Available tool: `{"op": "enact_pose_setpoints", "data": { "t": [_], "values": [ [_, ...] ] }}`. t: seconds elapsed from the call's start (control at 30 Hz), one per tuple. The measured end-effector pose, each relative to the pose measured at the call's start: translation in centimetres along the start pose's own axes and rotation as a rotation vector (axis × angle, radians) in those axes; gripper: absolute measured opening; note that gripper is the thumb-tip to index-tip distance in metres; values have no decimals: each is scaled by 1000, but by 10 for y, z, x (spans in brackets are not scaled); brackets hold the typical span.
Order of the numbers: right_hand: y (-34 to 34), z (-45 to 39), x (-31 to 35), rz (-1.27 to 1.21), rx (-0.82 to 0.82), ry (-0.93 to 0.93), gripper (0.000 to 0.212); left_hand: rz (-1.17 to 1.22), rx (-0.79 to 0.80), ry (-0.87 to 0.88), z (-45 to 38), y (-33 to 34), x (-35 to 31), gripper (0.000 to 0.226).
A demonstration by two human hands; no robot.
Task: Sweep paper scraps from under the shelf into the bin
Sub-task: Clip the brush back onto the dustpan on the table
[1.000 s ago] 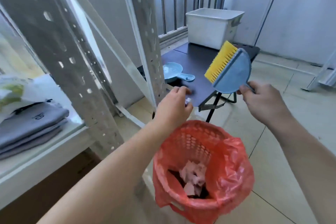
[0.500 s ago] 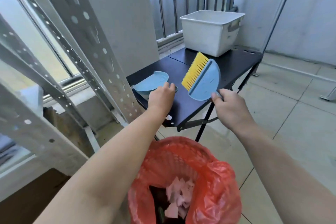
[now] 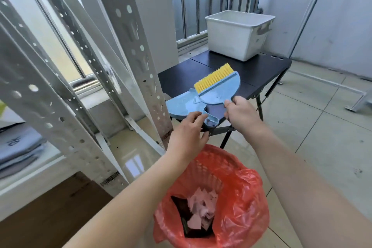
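Observation:
My right hand (image 3: 240, 113) grips the handle of a blue hand brush (image 3: 218, 89) with yellow bristles, held low over the black folding table (image 3: 255, 70). The brush's head overlaps the back of a blue dustpan (image 3: 182, 104) lying at the table's near corner. My left hand (image 3: 188, 132) has its fingers curled on the dustpan's handle, which sticks out past the table edge. Below my arms stands the bin (image 3: 237, 193), lined with a red bag, and pink paper scraps (image 3: 201, 207) lie in its bottom.
Perforated grey shelf uprights (image 3: 138, 50) rise at the left, close to the table's corner. Folded grey cloths (image 3: 16, 147) lie on the low shelf. A white plastic tub (image 3: 237, 34) sits at the table's far end. Tiled floor (image 3: 322, 137) spreads to the right.
My right hand has lowered the brush from mid-air down onto the dustpan. My left hand has shifted along the dustpan to its handle. The view has pulled back, showing more of the bin.

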State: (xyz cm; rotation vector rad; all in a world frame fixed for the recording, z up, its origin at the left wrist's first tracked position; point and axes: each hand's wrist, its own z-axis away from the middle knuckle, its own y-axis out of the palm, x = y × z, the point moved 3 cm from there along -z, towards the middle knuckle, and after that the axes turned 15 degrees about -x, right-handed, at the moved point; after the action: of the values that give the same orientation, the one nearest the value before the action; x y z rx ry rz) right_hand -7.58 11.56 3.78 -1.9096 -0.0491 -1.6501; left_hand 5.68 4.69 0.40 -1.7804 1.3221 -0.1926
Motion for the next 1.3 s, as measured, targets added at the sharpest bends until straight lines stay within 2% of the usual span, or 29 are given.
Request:
{"op": "enact_pose_setpoints", "data": {
  "t": [0.1,0.2,0.3,0.37,0.5,0.7,0.9,1.07,1.2,1.3],
  "values": [
    [10,-5,0,-22,48,55,21,214,35,-434,6,-10,5,30],
    [20,-9,7,-3,91,70,21,576,258,-911,6,-4,3,23],
    [33,-12,11,21,104,69,31,823,225,-1113,-4,-2,-6,28],
    [43,-13,8,65,117,74,35,889,202,-1178,-11,0,-9,25],
    [55,-15,2,287,100,64,26,1051,161,-1261,-17,6,-16,14],
    [62,-21,0,477,96,2,37,1155,220,-1264,-22,10,-27,27],
    [63,-34,7,545,123,-86,26,1227,198,-1327,-25,22,-27,27],
    [64,-36,19,608,113,-214,14,1228,159,-1368,-26,30,-21,22],
    [63,-46,19,571,154,-178,19,1113,174,-1347,-26,34,-16,22],
    [56,-48,20,605,247,-172,20,1042,170,-1337,-27,36,-11,25]
  ]
}}
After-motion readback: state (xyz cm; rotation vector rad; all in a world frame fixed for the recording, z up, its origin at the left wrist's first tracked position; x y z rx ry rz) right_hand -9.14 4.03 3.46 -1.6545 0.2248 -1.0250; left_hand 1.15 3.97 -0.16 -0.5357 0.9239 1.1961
